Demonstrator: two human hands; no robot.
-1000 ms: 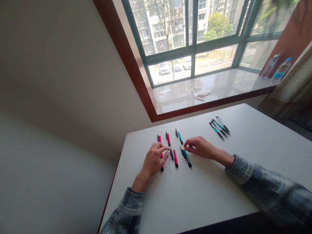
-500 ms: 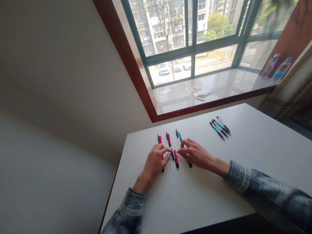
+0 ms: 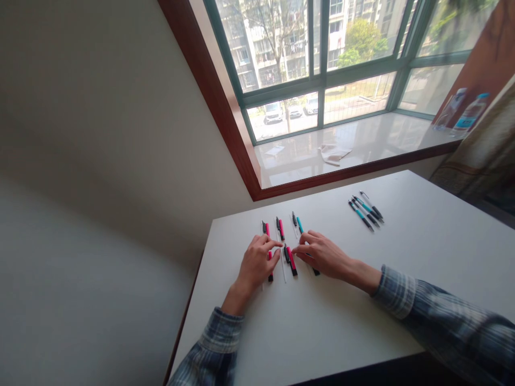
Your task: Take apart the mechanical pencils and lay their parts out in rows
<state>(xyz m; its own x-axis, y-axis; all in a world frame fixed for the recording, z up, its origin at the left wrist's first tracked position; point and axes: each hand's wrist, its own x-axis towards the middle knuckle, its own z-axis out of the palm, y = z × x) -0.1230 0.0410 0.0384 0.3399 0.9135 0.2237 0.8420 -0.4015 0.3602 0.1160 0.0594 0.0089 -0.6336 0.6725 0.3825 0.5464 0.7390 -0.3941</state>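
On the white table, a pink-and-black pen barrel (image 3: pixel 292 262) lies close beside a black pen tip part (image 3: pixel 286 253), between my two hands. My left hand (image 3: pixel 257 262) rests just left of them, thumb and forefinger apart, with a thin clear refill (image 3: pixel 283 266) by the thumb. From the right, my right hand (image 3: pixel 324 254) reaches in with parted fingers, their tips at or near the pink barrel; contact is hard to tell. A teal-and-black barrel (image 3: pixel 300 225) runs partly hidden under that hand. Another pink barrel (image 3: pixel 270 272) is partly covered by my left hand.
Behind the hands lie more pink pen parts (image 3: pixel 281 229) and a black tip part (image 3: pixel 294 219). Several assembled pens (image 3: pixel 365 212) lie together at the back right. The windowsill holds a crumpled cloth (image 3: pixel 335 154) and plastic bottles (image 3: pixel 469 115).
The black tip part and the pink barrel have come together, side by side. My left fingers have drawn slightly away from the black part. The view has shifted a little.
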